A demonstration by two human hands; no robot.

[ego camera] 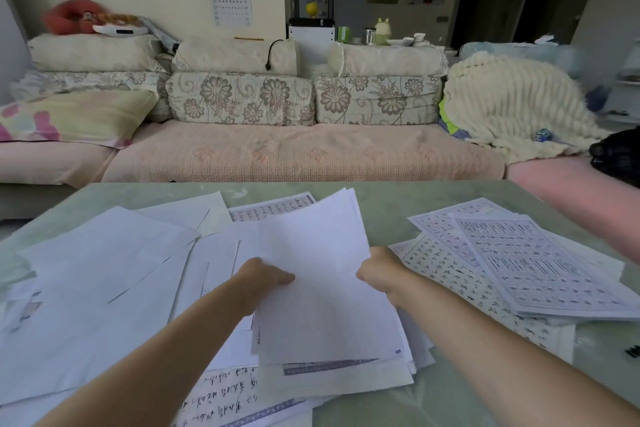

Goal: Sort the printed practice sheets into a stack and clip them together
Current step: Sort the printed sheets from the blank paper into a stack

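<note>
Tabletop point(433, 198) littered; my left hand point(263, 279) and right hand point(381, 274) pinch one sheet bundle point(318, 246) between their fingers; gathering, I judge; squaring next.

Our left forearm point(173, 340) and right forearm point(485, 333), lower frame, are bare; left hand point(263, 279) and right hand point(381, 274) likewise uncovered.

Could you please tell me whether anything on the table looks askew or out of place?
Yes: the practice sheets lie scattered over the table at clashing angles, some blank side up, others printed side up. The bundle between the left hand and right hand is fanned, not squared.
</note>
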